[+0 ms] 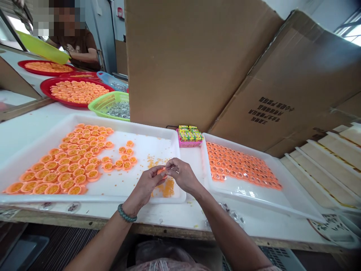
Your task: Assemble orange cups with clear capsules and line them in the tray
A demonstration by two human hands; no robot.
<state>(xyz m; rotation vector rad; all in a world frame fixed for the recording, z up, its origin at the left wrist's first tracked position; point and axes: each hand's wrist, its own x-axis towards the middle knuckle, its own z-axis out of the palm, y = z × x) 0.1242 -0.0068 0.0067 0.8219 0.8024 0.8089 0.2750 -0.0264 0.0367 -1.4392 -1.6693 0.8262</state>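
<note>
My left hand (146, 184) and my right hand (182, 175) meet above a white plastic tray (118, 126), pinching a small orange piece (162, 172) between their fingertips. Its shape is mostly hidden by my fingers. Below my hands, loose orange crumbs (166, 187) lie on the tray floor. Many round orange caps with yellow centres (73, 162) crowd the left of this tray. A second white tray (284, 188) to my right holds neat rows of smaller orange caps (239, 165). A green beaded bracelet (126, 213) circles my left wrist.
A pink box of yellow-green packets (188, 136) stands between the white trays. Behind are red trays of orange pieces (76, 92), a green basket of clear pieces (113, 107), and a person (76, 49) holding a yellow-green tray. Large cardboard sheets (197, 56) rise at the back.
</note>
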